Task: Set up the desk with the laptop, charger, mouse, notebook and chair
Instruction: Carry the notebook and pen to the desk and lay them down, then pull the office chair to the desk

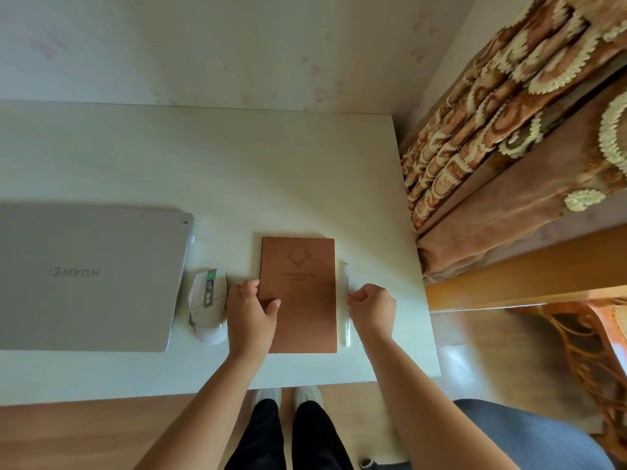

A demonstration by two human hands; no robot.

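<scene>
Notebook (298, 293) lay closed on the tabletop (237, 171), at three o'clock from the mouse (207, 306). Left hand (249, 308) gripped its left edge; right hand (372, 308) pinched the pen (346, 300) beside it. Probably light, stiff and easily slid; best held by its edges.

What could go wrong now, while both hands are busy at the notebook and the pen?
1. The left hand grips the notebook right beside the mouse; sliding it left may knock the mouse.
2. The right hand pinches a thin pen not far from the desk's right edge; if it slips, it may roll off.
</scene>
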